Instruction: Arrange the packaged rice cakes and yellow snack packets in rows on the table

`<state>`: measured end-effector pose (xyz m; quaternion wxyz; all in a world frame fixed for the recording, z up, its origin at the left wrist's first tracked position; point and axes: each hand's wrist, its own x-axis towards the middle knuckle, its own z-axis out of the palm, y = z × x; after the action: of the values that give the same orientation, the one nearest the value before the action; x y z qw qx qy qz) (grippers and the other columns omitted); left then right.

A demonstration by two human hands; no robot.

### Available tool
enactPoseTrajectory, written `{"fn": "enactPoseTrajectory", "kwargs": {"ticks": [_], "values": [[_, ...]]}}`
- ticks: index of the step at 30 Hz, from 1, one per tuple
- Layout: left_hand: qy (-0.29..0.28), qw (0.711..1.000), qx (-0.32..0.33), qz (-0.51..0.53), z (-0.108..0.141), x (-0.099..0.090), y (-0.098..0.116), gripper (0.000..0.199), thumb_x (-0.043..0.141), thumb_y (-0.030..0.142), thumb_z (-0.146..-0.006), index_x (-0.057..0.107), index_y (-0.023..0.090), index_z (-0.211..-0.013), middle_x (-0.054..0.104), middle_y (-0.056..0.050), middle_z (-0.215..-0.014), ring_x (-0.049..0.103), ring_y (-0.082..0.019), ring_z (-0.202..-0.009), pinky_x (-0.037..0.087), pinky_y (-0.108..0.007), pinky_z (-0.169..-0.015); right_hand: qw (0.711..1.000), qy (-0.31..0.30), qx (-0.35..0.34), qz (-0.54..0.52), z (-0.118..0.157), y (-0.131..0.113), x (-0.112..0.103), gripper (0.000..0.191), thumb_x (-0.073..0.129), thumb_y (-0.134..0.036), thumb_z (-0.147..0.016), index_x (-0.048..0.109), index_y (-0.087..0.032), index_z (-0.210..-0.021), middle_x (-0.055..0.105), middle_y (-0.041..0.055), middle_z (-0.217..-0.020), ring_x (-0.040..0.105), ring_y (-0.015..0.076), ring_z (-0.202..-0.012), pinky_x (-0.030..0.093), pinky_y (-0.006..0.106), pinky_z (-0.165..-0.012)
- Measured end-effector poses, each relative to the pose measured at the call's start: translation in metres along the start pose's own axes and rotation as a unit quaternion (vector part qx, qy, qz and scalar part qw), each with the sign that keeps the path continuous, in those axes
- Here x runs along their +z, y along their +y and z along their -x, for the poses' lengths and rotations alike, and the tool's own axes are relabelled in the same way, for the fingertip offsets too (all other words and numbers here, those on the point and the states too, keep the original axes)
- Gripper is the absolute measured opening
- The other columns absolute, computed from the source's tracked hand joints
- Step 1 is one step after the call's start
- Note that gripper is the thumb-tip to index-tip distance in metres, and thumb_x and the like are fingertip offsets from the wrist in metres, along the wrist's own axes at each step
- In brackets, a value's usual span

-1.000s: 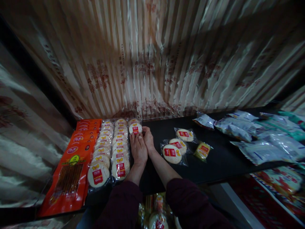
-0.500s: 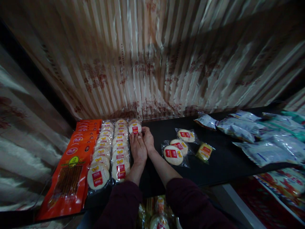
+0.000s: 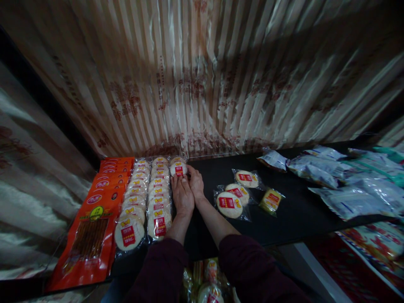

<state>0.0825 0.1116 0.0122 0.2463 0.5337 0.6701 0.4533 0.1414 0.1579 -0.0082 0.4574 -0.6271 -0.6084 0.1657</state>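
A wrapped round rice cracker (image 3: 179, 169) with a red label lies at the back of the third row, overlapping another behind it. My left hand (image 3: 183, 197) is at its near edge, fingers together and pointing away from me. My right hand (image 3: 196, 183) curls against its right side, close beside the left. Their fingertips hold the packet between them, partly hidden. Just left of my hands runs a row of overlapping rice crackers (image 3: 160, 223), with a second such row (image 3: 129, 235) beyond it.
Orange snack packets (image 3: 91, 235) overlap at the far left of the black shelf (image 3: 293, 219). To the right lie several loose rice crackers (image 3: 229, 205), a small yellow packet (image 3: 270, 201) and silvery bags (image 3: 356, 200). A pleated curtain (image 3: 202, 84) hangs behind. More packets (image 3: 211, 290) sit below the front edge.
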Motion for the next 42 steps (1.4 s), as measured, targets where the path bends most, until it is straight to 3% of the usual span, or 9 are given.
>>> {"fn": "enactPoseTrajectory", "kwargs": {"ticks": [2, 7, 14, 20, 28, 36, 42], "values": [[0.000, 1.000, 0.006, 0.002, 0.000, 0.000, 0.000, 0.052, 0.022, 0.029, -0.094, 0.059, 0.011, -0.125, 0.048, -0.012, -0.143, 0.027, -0.020, -0.142, 0.012, -0.039, -0.120, 1.000, -0.009, -0.002, 0.010, 0.000, -0.001, -0.001, 0.041, 0.054, -0.017, -0.077, 0.062, -0.025, -0.116, 0.065, 0.0073, -0.102, 0.057, 0.0234, -0.091, 0.045, 0.036, -0.088], [0.005, 1.000, -0.007, -0.013, -0.001, 0.001, -0.001, 0.056, 0.021, 0.030, -0.094, 0.056, 0.002, -0.126, 0.041, -0.019, -0.146, 0.026, -0.022, -0.142, 0.014, -0.039, -0.119, 0.999, -0.022, -0.009, 0.038, -0.001, -0.003, -0.003, 0.042, 0.052, -0.015, -0.078, 0.062, -0.022, -0.118, 0.065, 0.0095, -0.104, 0.056, 0.0253, -0.093, 0.043, 0.037, -0.090], [0.002, 1.000, -0.015, -0.010, 0.000, 0.001, 0.000, 0.056, 0.021, 0.030, -0.094, 0.056, 0.002, -0.127, 0.037, -0.017, -0.149, 0.021, -0.023, -0.144, 0.013, -0.039, -0.120, 0.997, -0.047, 0.012, 0.066, -0.002, -0.006, -0.006, 0.042, 0.053, -0.017, -0.080, 0.059, -0.019, -0.122, 0.064, 0.0096, -0.108, 0.055, 0.0228, -0.098, 0.042, 0.034, -0.092], [0.011, 1.000, -0.010, -0.005, 0.003, 0.000, 0.000, 0.055, 0.023, 0.028, -0.093, 0.056, 0.000, -0.127, 0.039, -0.019, -0.147, 0.022, -0.024, -0.144, 0.014, -0.040, -0.120, 0.999, -0.029, 0.008, 0.035, -0.001, -0.001, -0.006, 0.046, 0.053, -0.015, -0.078, 0.057, -0.015, -0.123, 0.061, 0.0122, -0.120, 0.055, 0.0248, -0.109, 0.045, 0.038, -0.097], [0.022, 0.999, 0.032, 0.002, 0.015, 0.003, -0.005, 0.048, 0.025, 0.026, -0.093, 0.065, 0.010, -0.115, 0.048, -0.014, -0.142, 0.030, -0.023, -0.141, 0.013, -0.044, -0.120, 1.000, -0.017, -0.002, -0.013, 0.007, 0.015, -0.005, 0.049, 0.052, -0.013, -0.075, 0.056, -0.014, -0.124, 0.060, 0.0145, -0.122, 0.057, 0.0261, -0.110, 0.048, 0.045, -0.096], [0.009, 0.999, 0.020, -0.035, 0.041, -0.002, -0.005, 0.043, 0.027, 0.025, -0.092, 0.067, 0.011, -0.103, 0.062, -0.017, -0.124, 0.049, -0.024, -0.126, 0.031, -0.042, -0.112, 0.999, -0.029, -0.005, -0.036, 0.034, 0.012, -0.022, 0.039, 0.049, -0.006, -0.072, 0.067, -0.017, -0.105, 0.066, 0.0090, -0.105, 0.062, 0.0209, -0.098, 0.049, 0.038, -0.093], [-0.012, 0.997, 0.057, -0.053, 0.076, -0.011, -0.008, 0.043, 0.025, 0.023, -0.091, 0.066, 0.011, -0.097, 0.068, -0.017, -0.111, 0.056, -0.025, -0.117, 0.037, -0.043, -0.106, 0.993, -0.100, 0.019, -0.056, 0.069, -0.003, -0.052, 0.030, 0.051, -0.004, -0.072, 0.071, -0.019, -0.089, 0.069, 0.0062, -0.094, 0.065, 0.0174, -0.085, 0.052, 0.031, -0.084]]}}
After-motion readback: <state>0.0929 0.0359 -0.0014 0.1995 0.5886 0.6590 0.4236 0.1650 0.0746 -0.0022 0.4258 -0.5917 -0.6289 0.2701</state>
